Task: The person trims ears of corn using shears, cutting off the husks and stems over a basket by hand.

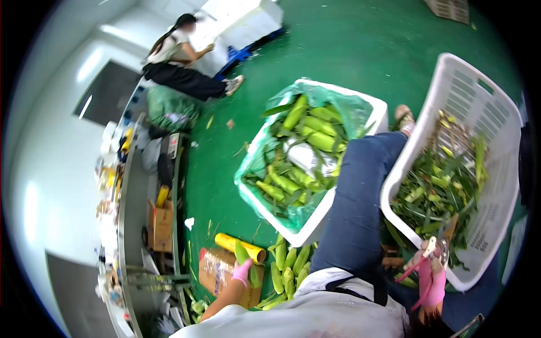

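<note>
My left hand (242, 272), in a pink glove, is closed round a green ear of corn (242, 253) above a cardboard box (217, 272). My right hand (431, 273), also gloved in pink, holds pruning shears (438, 248) at the near edge of a white slatted basket (451, 73). Leaves and trimmings (437, 188) lie inside that basket. Between the hands, several ears of corn (289, 279) rest in a pile on the floor. Further forward, a white foam box (369, 104) lined with green plastic holds many ears and a white packet (304, 156).
A yellow roll (240, 247) lies beside the cardboard box. A cluttered shelf bench (131, 225) runs along the left. At the upper left, a person (183, 62) sits by large white boxes (245, 25). A green bag (169, 107) is near them. My leg (360, 191) stands between foam box and basket.
</note>
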